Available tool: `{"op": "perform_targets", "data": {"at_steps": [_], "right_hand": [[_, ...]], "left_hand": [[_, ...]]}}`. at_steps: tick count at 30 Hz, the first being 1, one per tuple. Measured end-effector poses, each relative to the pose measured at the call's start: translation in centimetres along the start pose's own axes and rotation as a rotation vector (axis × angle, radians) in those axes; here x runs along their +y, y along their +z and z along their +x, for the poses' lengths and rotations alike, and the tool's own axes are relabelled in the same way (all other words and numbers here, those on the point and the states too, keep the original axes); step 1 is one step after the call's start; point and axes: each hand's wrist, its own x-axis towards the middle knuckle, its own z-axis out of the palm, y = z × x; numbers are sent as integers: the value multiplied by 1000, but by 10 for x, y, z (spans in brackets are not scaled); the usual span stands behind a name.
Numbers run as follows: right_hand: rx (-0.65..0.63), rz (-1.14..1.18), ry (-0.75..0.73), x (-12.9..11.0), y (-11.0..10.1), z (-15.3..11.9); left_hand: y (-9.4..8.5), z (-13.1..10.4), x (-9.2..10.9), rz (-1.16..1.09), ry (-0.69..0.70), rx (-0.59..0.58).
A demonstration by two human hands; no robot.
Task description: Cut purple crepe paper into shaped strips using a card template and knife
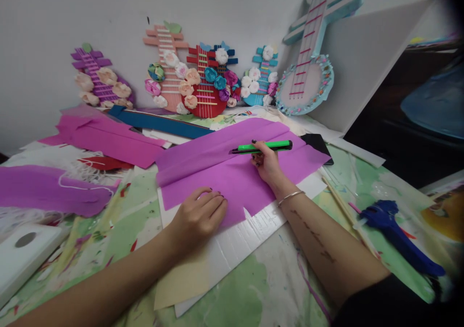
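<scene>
Right hand (268, 165) has fingers closed round a green cutter (246, 148), tip toward 9 o'clock, held over the purple sheet (206, 177). Most of that sheet sits 7 to 10 o'clock from the grip, long axis roughly 8 to 2, right hand nearer its middle. Left hand (203, 213) is loosely curled on the near edge, can't tell if it's pinching anything. Sheet looks thin, matte, creased lengthwise

A slim silver bangle (291, 195) circles the right wrist (283, 185), folks, and dark script tattooing (314, 236) trails along that forearm (333, 274)! Black sleeve (384, 300) further up, dark polish on the nails (254, 141).
</scene>
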Motion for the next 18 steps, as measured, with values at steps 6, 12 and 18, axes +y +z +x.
{"op": "perform_targets", "data": {"at_steps": [6, 12, 18], "right_hand": [[-4, -6, -57, -4, 7, -7], [-109, 10, -122, -12, 22, -18], [-141, -9, -238, -28, 31, -28]], "left_hand": [[2, -2, 2, -17, -8, 19], [6, -2, -3, -67, -36, 95], [11, -5, -6, -83, -81, 132]]}}
